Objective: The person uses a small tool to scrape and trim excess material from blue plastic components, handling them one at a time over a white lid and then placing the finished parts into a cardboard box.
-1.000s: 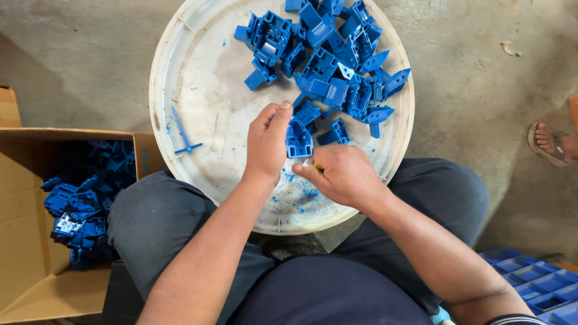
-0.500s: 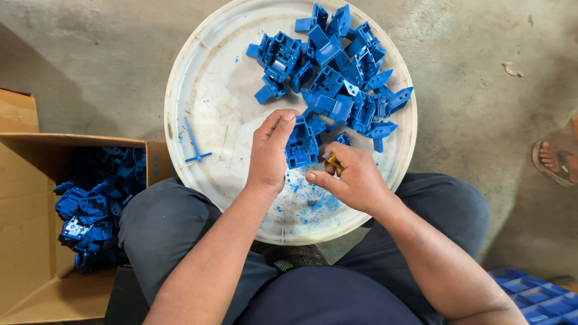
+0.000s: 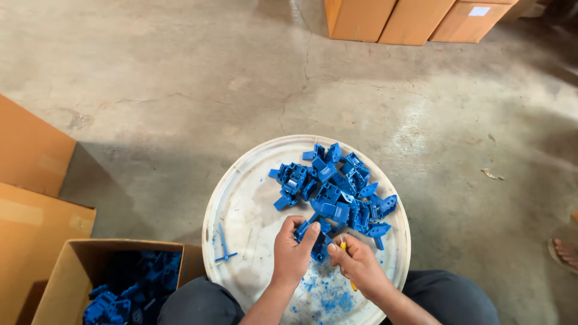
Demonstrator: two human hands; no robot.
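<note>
At seven o'clock, the open brown cardboard box point(image 3: 72, 271) of finished blue parts has slid toward the corner as the head tilted up; more bare concrete floor point(image 3: 180, 90) and far cartons point(image 3: 391, 15) now show. On the round white plastic tray point(image 3: 241, 204) a blue sprue stick point(image 3: 223, 244) lies at nine o'clock. The left hand point(image 3: 293, 256) still pinches a blue moulded plastic piece point(image 3: 313, 238) at the tray's centre. The right hand point(image 3: 358, 265) stays closed on a small yellow-handled tool point(image 3: 344, 248) against it: trimming goes on. The loose pile of blue parts point(image 3: 337, 189) sits at one o'clock, seemingly unchanged.
</note>
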